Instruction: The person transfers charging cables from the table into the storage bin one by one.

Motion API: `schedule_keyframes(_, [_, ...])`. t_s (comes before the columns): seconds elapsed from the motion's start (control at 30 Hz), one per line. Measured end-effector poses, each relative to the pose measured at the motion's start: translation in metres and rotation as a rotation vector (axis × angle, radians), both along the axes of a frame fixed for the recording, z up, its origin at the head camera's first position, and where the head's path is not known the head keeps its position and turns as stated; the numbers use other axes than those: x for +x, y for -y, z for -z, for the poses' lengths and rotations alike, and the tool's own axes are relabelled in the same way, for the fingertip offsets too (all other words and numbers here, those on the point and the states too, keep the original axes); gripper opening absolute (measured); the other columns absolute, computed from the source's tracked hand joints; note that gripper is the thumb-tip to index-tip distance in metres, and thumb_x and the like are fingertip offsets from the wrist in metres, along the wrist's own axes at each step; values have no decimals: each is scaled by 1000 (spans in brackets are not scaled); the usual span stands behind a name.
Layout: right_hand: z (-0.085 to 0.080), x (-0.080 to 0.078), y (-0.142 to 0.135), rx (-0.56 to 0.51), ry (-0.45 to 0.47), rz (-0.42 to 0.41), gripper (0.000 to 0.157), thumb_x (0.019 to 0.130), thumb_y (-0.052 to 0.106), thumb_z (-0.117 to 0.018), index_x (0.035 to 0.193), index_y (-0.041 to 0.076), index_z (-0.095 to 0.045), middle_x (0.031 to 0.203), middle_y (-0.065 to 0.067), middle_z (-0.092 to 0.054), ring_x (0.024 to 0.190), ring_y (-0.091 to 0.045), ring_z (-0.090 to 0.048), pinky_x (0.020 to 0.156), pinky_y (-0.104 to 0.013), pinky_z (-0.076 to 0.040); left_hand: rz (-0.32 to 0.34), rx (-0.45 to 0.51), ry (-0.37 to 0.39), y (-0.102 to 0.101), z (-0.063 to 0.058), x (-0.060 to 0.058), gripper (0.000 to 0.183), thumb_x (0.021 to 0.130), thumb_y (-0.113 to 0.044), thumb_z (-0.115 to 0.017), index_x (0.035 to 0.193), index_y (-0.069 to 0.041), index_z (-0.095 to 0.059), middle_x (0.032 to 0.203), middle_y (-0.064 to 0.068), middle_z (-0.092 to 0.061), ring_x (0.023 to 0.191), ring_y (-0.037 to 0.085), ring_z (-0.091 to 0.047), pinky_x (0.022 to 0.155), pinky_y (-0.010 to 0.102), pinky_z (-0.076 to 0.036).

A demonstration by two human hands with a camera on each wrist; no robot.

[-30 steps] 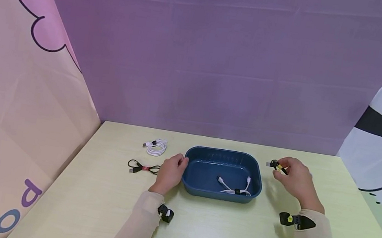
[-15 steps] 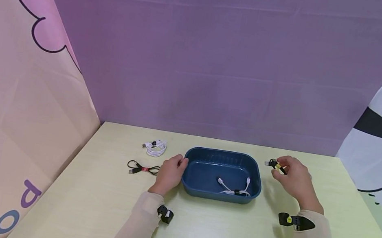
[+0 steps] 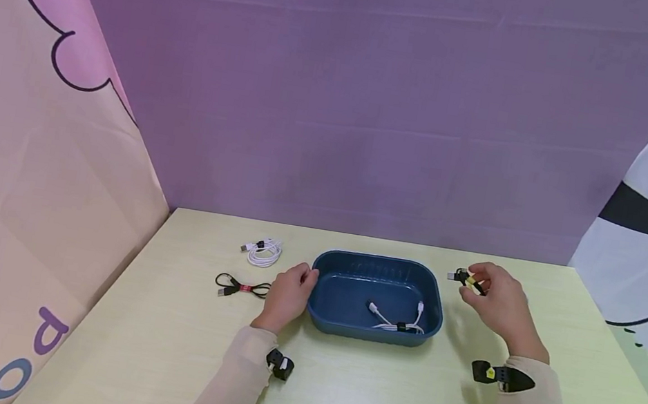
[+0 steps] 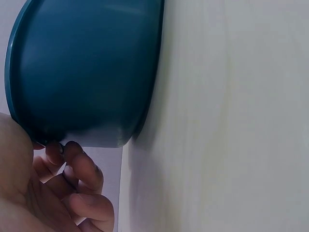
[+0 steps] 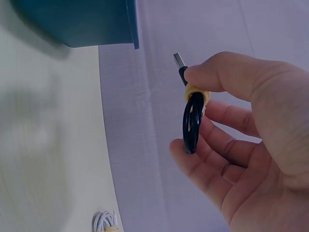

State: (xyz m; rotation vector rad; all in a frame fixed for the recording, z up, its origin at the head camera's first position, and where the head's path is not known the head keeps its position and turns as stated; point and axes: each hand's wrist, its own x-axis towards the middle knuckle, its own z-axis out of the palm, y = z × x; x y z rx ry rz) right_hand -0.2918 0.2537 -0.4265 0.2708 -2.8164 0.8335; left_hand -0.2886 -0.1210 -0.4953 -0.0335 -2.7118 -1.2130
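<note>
A blue plastic basin (image 3: 372,333) stands on the table. My left hand (image 3: 288,294) grips the rim at its left end; in the left wrist view the curled fingers (image 4: 84,169) lie against the basin's end wall. To the right of the basin, my right hand (image 3: 500,305) pinches a coiled black USB cable (image 5: 193,121) bound with a yellow tie, its metal plug pointing toward the basin. The coil is held up off the table. Inside the basin lies a white cable (image 3: 393,325) with a black tie.
Left of the basin lie a coiled white cable (image 3: 265,252) and a black cable (image 3: 233,284) with a red tie. Another white cable (image 5: 104,222) with a yellow tie shows low in the right wrist view. A purple cloth backdrop (image 3: 340,93) rises behind the table (image 3: 370,397).
My right hand with the black USB cable has shifted very slightly left toward the basin. The left hand keeps its grip on the rim.
</note>
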Motion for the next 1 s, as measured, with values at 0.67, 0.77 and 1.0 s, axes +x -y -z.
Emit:
schedule_keyframes(0.67, [-6, 3, 6, -19, 23, 1, 41, 91, 16, -75, 126, -1, -61, 112, -21, -67, 99, -35, -62, 80, -41, -48, 2, 6, 6, 0, 0, 1, 34, 107, -30, -51, 79, -11, -52, 66, -1, -43, 59, 17, -45, 55, 28, -30])
schedule_keyframes(0.77, [-7, 4, 6, -17, 19, -2, 41, 91, 16, -75, 125, -1, -61, 112, -21, -67, 99, -35, -63, 79, -40, -48, 4, 4, 4, 0, 0, 1, 34, 107, -30, -51, 79, -11, -52, 66, -1, -43, 59, 17, -45, 55, 28, -30])
schedule_keyframes(1.0, [-7, 4, 7, -10, 9, -3, 41, 91, 17, -74, 125, -1, -61, 112, -20, -67, 99, -35, -64, 79, -41, -48, 5, -4, 0, 0, -1, 1, 34, 107, -30, -51, 79, -11, -52, 66, -1, -43, 59, 17, -45, 55, 28, -29])
